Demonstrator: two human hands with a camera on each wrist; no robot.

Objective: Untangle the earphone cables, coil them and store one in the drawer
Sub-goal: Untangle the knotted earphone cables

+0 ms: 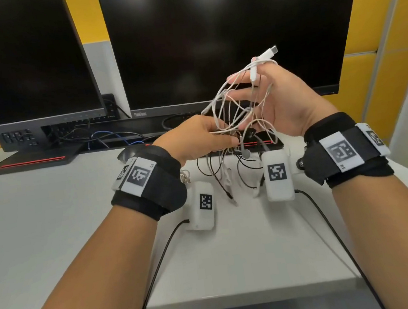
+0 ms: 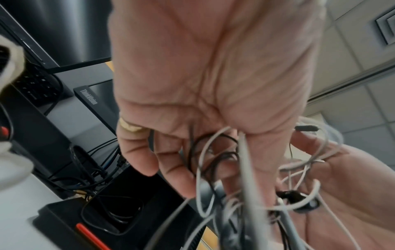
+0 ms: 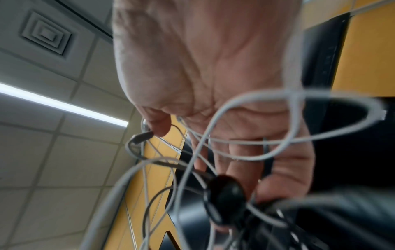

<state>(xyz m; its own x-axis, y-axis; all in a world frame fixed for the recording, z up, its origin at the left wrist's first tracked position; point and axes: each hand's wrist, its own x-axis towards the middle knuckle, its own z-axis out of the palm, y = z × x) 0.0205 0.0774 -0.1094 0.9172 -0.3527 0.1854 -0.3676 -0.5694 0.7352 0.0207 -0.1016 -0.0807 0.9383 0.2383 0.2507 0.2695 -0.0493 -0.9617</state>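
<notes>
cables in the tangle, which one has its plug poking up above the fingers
The white cable: its USB-C plug sticks up above the right hand, while the black cable dangles toward the desk.

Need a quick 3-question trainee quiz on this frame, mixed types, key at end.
1. Which hand has white cable loops draped over its spread fingers: A, left hand; B, right hand?
2. True or false: the cable tangle lies wholly on the desk.
3. Fill in: the tangle mixes white and ___ cables.
Key: 1 B. 2 false: the left hand pinches it, the right hand carries loops, loose ends hang toward the desk. 3 black.
</notes>
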